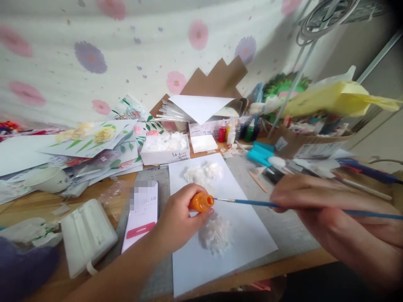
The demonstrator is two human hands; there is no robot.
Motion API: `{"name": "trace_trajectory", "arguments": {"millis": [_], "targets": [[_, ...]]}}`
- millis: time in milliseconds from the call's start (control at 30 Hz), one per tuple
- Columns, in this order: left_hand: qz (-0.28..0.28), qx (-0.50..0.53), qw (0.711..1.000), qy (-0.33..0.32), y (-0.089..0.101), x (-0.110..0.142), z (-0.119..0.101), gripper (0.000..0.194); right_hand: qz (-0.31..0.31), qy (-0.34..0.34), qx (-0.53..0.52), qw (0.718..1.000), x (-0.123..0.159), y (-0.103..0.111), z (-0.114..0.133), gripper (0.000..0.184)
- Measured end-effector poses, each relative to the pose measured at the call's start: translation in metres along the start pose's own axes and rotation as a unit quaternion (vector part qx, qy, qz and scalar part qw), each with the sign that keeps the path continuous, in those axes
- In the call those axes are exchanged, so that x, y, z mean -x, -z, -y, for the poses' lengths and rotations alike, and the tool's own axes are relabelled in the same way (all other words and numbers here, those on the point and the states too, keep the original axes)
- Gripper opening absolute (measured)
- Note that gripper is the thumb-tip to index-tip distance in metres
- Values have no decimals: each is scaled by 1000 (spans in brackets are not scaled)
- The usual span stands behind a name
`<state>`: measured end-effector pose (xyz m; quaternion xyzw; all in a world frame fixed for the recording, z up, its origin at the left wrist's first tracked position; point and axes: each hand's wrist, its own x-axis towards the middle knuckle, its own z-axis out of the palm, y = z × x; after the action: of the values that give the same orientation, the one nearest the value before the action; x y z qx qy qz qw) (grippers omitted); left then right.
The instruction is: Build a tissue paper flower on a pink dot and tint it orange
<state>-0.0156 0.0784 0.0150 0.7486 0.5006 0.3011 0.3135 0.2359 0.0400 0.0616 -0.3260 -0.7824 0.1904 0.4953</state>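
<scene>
My left hand (184, 216) is closed round a small orange paint bottle (200, 202), tilted so that its uncapped mouth faces right. Between the fingers of my right hand (333, 218) is a thin blue paintbrush (252, 203), held level. Its tip is right at the bottle's mouth; whether it touches I cannot tell. Below the bottle, a fluffy white flower (217, 235) lies on a white sheet of paper (192, 268). White fluffy clumps (203, 173) rest on the same sheet farther back.
A phone (141, 218) and a white power bank (88, 237) lie left of the sheet. Behind stand a box of white fluff (165, 149) and several paint bottles (236, 133). Tools and a cardboard box (308, 142) crowd the right. Painted sheets (91, 138) are stacked at left.
</scene>
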Motion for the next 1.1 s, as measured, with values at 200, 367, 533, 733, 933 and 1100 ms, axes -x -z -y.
{"name": "trace_trajectory", "arguments": {"millis": [200, 367, 533, 733, 933, 1100], "targets": [[-8, -71, 996, -47, -2, 1, 1, 10, -1, -13, 52, 999, -4, 0, -4, 20], [-2, -92, 994, -62, -2, 1, 3, 13, 69, 51, 53, 995, -7, 0, -1, 28], [8, -90, 994, -66, -2, 0, 2, 12, 117, 87, 84, 986, -9, -3, 1, 33], [21, -58, 997, -36, -1, -1, -2, 13, 131, 125, 116, 977, -7, -1, -1, 38], [34, -5, 999, -2, 0, -1, -2, 17, 105, 99, 114, 983, -4, -1, -3, 37], [44, 16, 999, 17, 2, 0, -2, 18, 61, 50, 63, 995, -7, -4, 2, 31]]}}
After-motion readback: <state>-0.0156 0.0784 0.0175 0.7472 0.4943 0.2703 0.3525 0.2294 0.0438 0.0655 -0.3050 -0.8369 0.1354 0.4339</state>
